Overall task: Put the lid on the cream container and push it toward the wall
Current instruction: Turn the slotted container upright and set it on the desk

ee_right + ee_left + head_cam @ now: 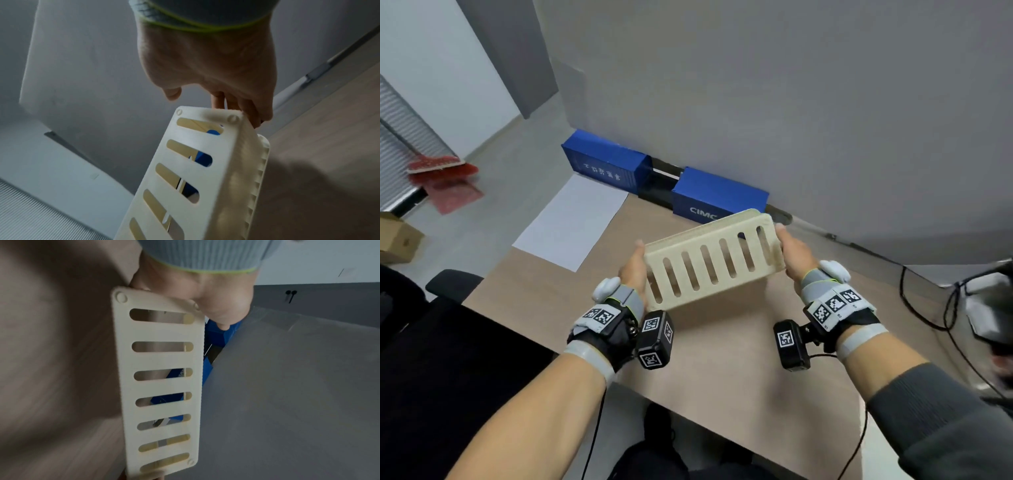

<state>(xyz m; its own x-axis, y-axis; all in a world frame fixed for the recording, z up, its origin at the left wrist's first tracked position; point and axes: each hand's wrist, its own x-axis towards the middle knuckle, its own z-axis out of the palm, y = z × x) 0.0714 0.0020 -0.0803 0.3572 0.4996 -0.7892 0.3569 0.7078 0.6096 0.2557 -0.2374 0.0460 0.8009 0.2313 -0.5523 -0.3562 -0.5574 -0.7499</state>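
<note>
The cream container (709, 263) is a long box with a row of slots in its near face. It is held tilted above the wooden table (722, 359), right end higher and nearer the wall. My left hand (635, 270) grips its left end, and the left wrist view shows the thumb (222, 318) beside the slotted face (160, 386). My right hand (796, 255) grips the right end, fingers (242, 105) curled over the corner of the box (205, 178). A ribbed rim (263, 162) runs along one long edge. I cannot tell whether a lid sits on it.
Two blue boxes (606, 161) (715, 195) stand against the grey wall (756, 102) just behind the container. A white sheet (571, 222) lies at the table's far left. Black cables (928, 308) trail at the right. A black chair (448, 342) is at the left.
</note>
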